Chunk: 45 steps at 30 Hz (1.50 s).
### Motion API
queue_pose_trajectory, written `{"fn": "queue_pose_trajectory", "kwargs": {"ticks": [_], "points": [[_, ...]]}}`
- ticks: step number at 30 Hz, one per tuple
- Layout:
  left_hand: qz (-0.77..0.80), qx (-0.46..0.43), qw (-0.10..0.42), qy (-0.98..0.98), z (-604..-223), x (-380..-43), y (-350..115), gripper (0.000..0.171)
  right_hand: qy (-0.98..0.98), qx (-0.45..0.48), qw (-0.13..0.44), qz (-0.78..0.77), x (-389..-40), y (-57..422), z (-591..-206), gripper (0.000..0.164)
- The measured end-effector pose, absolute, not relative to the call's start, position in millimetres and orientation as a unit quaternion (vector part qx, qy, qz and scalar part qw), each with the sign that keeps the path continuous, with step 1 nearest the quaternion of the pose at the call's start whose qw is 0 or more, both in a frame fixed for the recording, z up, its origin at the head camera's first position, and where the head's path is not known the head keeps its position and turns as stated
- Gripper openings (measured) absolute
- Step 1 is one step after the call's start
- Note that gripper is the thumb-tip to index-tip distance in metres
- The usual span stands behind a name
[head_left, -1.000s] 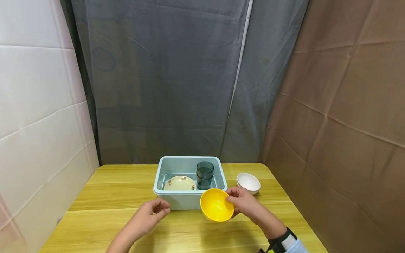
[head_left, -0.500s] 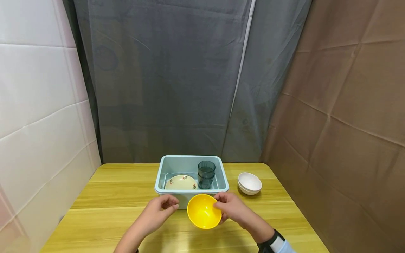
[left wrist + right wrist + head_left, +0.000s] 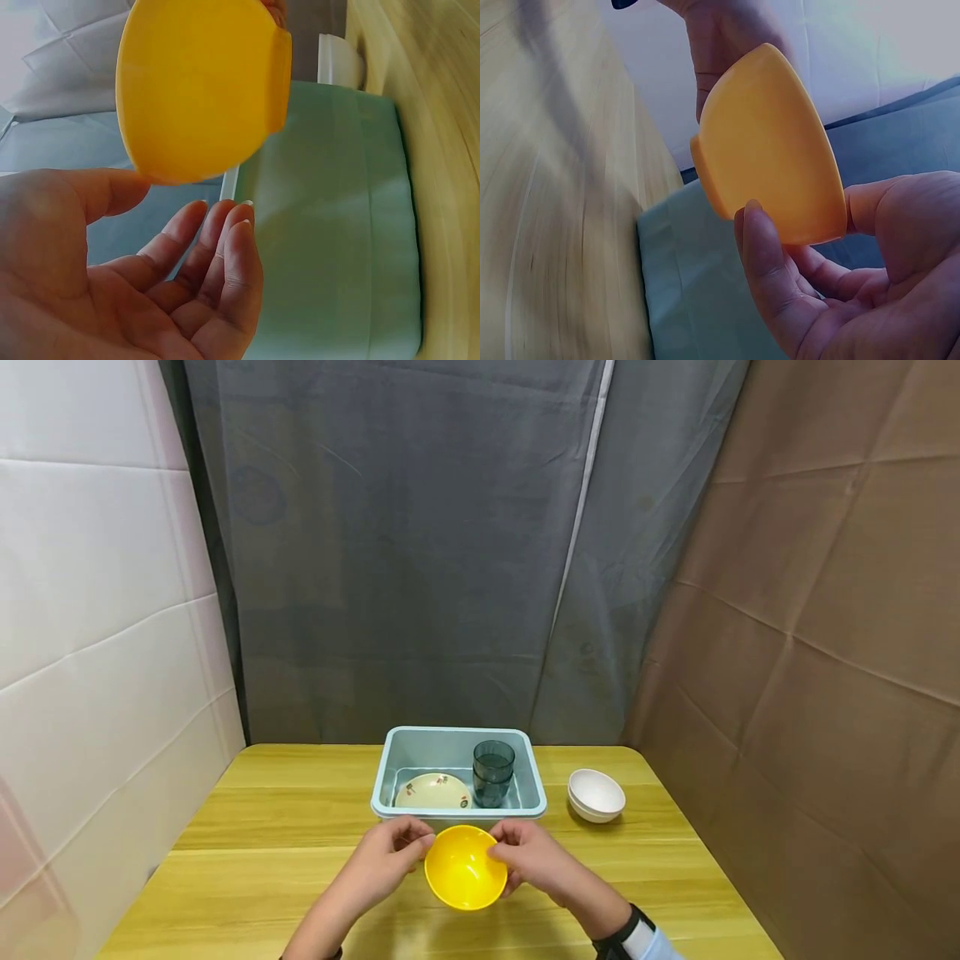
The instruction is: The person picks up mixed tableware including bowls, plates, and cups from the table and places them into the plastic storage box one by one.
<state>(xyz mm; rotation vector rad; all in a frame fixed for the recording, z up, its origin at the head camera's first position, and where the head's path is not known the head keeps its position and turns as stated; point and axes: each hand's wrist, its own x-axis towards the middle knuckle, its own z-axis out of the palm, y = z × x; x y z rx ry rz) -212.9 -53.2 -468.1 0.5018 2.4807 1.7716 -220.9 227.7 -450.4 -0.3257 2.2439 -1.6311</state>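
Note:
A yellow bowl is held up over the near part of the table, its hollow side facing the head camera. My right hand pinches its right rim, thumb at the edge and fingers against the outside. On the other side is my left hand, fingers loosely bent. In the left wrist view the left thumb reaches the bowl's edge, while the other fingers stay apart from it. Whether that thumb actually touches is hard to tell.
Behind the hands stands a pale blue basin. Inside are a patterned cream plate and stacked dark glass tumblers. Nested white bowls sit right of it on the wooden table. Cloth curtains surround the table.
The right hand has carried the yellow bowl leftward and slightly nearer. My left hand has moved right, closing the gap to the bowl's left rim.

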Motion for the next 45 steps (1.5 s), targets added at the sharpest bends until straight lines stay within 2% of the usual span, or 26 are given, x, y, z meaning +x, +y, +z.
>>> {"fn": "queue_pose_trajectory", "kwargs": {"ticks": [13, 23, 45], "points": [[0.596, 0.150, 0.058, 0.787, -466.4, -212.3, -47.0, 0.026, 0.789, -0.114, 0.172, -0.579, -221.6, 219.9, -453.7, 0.019], [0.615, 0.144, 0.081, 0.771, -468.5, -212.2, -44.9, 0.022, 0.792, -0.112, 0.174, -0.575, -223.0, 219.3, -457.5, 0.019], [0.615, 0.139, 0.075, 0.773, -466.0, -209.8, -47.0, 0.022, 0.794, -0.107, 0.175, -0.573, -221.5, 218.4, -454.0, 0.018]]}}
